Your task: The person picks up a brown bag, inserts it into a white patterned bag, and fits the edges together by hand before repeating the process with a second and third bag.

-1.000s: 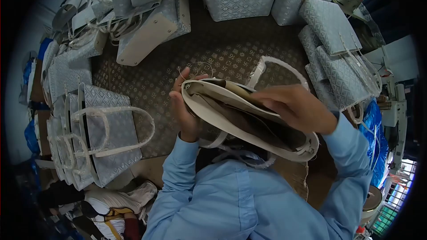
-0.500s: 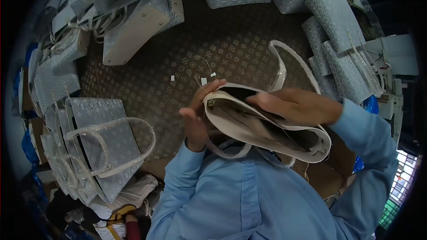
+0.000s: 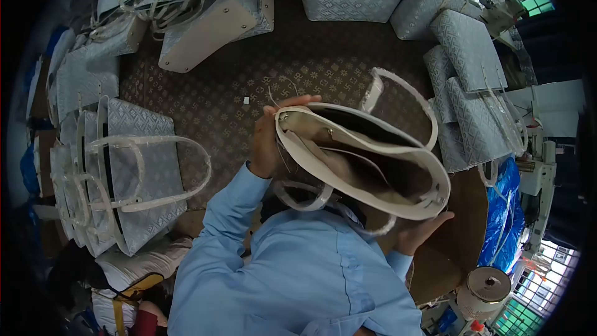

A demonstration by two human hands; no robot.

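Single head-worn wide fisheye view, looking forward and steeply down, hands close, wearer's own torso [image 3: 292, 274] below

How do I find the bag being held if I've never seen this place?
Find the big brown patterned table, then the blue shirt beside it. In front of the shirt, the bag is between the left hand and right hand. Unlike its neighbours, it has those hands at its ends.

Right hand [image 3: 420, 234] has shifted to the bag's [image 3: 318, 167] end
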